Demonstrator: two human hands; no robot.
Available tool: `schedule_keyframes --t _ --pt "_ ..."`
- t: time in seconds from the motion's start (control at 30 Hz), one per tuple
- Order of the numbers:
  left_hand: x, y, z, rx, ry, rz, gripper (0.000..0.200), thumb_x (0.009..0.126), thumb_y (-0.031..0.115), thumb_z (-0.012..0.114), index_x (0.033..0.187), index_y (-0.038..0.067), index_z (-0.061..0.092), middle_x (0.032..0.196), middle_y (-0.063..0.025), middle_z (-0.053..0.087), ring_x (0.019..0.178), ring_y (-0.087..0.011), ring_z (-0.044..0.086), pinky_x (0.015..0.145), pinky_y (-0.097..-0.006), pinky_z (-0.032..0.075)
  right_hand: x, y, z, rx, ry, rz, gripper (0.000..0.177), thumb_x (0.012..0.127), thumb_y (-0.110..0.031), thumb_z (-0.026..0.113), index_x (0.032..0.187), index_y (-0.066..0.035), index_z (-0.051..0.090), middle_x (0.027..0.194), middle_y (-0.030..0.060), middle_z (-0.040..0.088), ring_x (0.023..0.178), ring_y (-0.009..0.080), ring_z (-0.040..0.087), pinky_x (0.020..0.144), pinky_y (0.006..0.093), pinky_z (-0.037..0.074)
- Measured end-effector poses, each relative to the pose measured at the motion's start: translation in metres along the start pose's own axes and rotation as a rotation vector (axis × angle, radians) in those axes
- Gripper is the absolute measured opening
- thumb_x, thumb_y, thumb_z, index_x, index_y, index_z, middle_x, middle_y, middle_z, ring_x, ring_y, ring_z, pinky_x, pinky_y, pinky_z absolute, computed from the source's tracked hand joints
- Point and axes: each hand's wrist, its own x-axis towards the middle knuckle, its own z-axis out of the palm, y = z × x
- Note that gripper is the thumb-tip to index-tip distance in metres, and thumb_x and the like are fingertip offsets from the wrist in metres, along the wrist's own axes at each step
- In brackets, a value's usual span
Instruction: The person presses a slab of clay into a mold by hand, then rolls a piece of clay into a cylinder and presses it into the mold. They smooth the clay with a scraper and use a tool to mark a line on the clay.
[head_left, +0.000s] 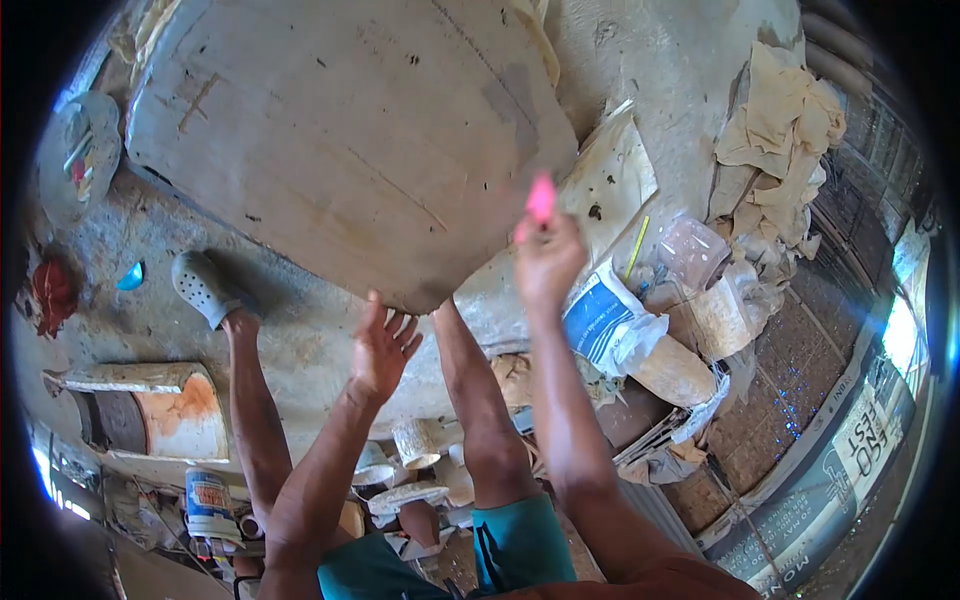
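Note:
A large, smooth grey-brown clay-like form [330, 150] with a few scratched lines and dark specks fills the upper middle of the view. At its near lower edge is my left hand [380, 355], fingers apart, thumb and fingertips right at the rim. My right hand [550, 265] is closed round a small bright pink tool [541, 200], blurred by motion, beside the form's right edge. The tool's grip end is hidden in my fingers. Darker, damp-looking patches show on the form near both hands.
A stained sheet [610, 190], a yellow stick [638, 246] and a blue-and-white bag [603, 320] lie on the right. Crumpled cloth [775, 130] is farther right. On the left are a clear basin [80, 160], a blue scrap [130, 277] and a white bucket [210, 505].

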Motion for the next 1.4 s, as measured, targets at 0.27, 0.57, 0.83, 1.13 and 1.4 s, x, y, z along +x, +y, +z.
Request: schedule_keyframes --t 0.27,0.57,0.83,1.13,1.4 --pt "-0.029 0.026 0.001 1.406 0.324 0.049 0.098 0.091 0.055 0.072 0.163 0.002 0.033 0.14 -0.035 0.06 0.131 -0.0504 0.059 0.107 -0.0509 0.052 0.103 -0.008 0.043 -0.34 0.213 0.226 0.021 0.086 -0.017 0.069 0.079 0.003 0.069 0.07 0.0223 0.071 0.07 0.0436 0.071 0.074 0.0506 0.055" --pt "-0.097 0.063 0.04 1.95 -0.256 0.246 0.051 0.093 0.052 0.07 0.115 0.006 0.074 0.127 -0.0137 0.07 0.123 -0.0373 0.065 0.095 -0.0507 0.06 0.186 -0.206 0.177 -0.285 0.144 -0.08 0.024 0.077 -0.017 0.061 0.072 0.002 0.075 0.06 0.0205 0.068 0.062 0.0366 0.073 0.07 0.0519 0.059" --pt "-0.132 0.107 0.044 1.795 -0.31 0.412 0.043 0.098 0.043 0.066 0.118 0.005 0.073 0.139 -0.0129 0.064 0.134 -0.0393 0.058 0.103 -0.0521 0.057 0.189 -0.377 0.256 -0.24 -0.005 -0.183 0.026 0.081 -0.021 0.07 0.088 0.002 0.08 0.097 0.029 0.076 0.099 0.0455 0.075 0.091 0.0524 0.061" --pt "-0.148 0.136 0.025 1.679 -0.278 0.405 0.042 0.099 0.041 0.066 0.123 0.007 0.071 0.144 -0.0167 0.063 0.138 -0.044 0.055 0.104 -0.0524 0.056 0.232 -0.367 0.232 -0.509 -0.126 -0.665 0.025 0.081 -0.011 0.067 0.101 -0.003 0.08 0.098 0.0262 0.076 0.095 0.0474 0.073 0.09 0.0525 0.058" --pt "-0.158 0.136 0.017 1.45 -0.169 0.668 0.041 0.098 0.041 0.068 0.119 0.006 0.069 0.137 -0.0189 0.065 0.118 -0.043 0.068 0.093 -0.0516 0.06 0.062 -0.372 0.272 -0.267 -0.373 -1.06 0.02 0.086 -0.003 0.067 0.102 -0.003 0.08 0.09 0.0203 0.072 0.081 0.0388 0.074 0.077 0.047 0.061"
